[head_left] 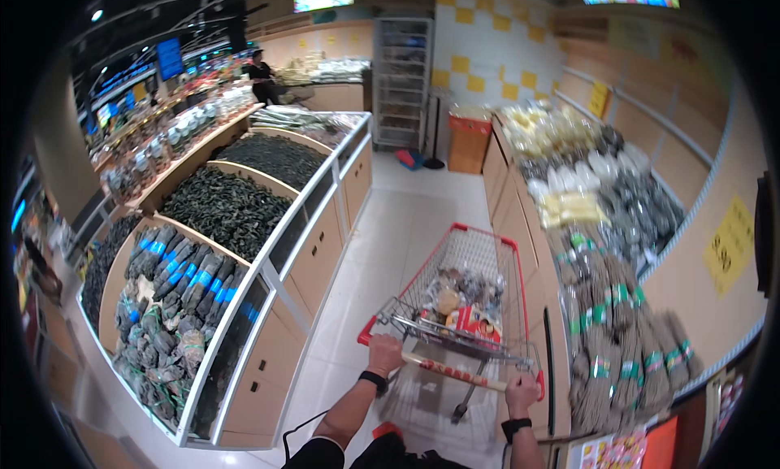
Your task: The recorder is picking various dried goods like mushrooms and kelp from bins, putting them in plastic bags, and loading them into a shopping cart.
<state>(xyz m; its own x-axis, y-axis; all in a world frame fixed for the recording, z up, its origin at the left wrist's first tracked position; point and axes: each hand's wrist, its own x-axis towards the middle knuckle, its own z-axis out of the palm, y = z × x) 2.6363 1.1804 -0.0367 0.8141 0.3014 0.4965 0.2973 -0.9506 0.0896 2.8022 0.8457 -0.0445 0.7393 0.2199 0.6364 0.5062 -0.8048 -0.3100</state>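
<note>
Pushing the shopping cart (467, 302) down the aisle.
We grip its handle bar (452, 373) with left hand (384, 354) and right hand (521, 394); next, steering straight between the displays.

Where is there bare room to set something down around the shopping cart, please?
The white floor ahead is bare, between the left display counter and right shelves. The cart basket is crowded with packets; both hands, left and right, occupy the handle.
</note>
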